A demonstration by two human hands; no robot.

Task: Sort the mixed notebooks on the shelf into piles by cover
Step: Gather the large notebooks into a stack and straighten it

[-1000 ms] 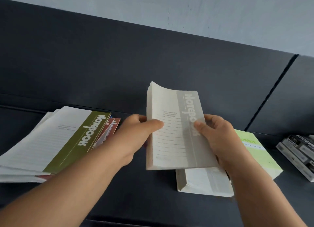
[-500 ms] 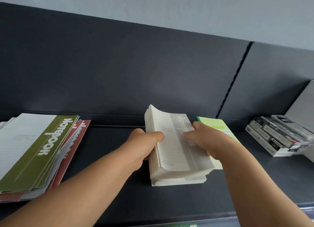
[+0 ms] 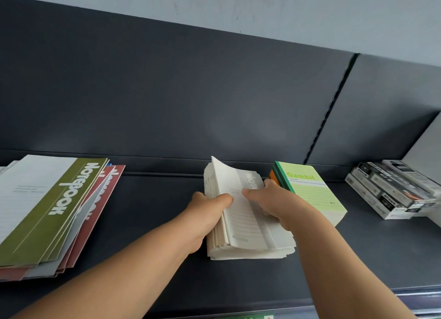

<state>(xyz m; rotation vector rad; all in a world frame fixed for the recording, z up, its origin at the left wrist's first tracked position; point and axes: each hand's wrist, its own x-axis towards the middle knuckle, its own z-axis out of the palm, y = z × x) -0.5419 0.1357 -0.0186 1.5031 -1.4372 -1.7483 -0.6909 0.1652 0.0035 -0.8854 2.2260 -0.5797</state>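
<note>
A pile of grey-and-white notebooks (image 3: pixel 248 233) lies in the middle of the dark shelf (image 3: pixel 148 223). My left hand (image 3: pixel 205 213) grips the pile's left edge, thumb on the top cover. My right hand (image 3: pixel 272 202) rests on the top notebook from the right, fingers curled over its far side. A splayed pile of mixed notebooks (image 3: pixel 47 211) lies at the left, an olive-green cover on top and red covers beneath. Right of my hands sits a light-green "Gambit" notebook pile (image 3: pixel 312 192) with darker green and orange covers under it.
Several black-and-white boxes (image 3: pixel 391 192) are stacked at the far right of the shelf. A dark back panel (image 3: pixel 191 99) rises behind everything. The shelf's front lip (image 3: pixel 358 292) runs along the bottom right.
The grey notebook that both hands held raised a second ago has come down onto the grey pile. The view has swung left, showing more of the Gambit pile.
</note>
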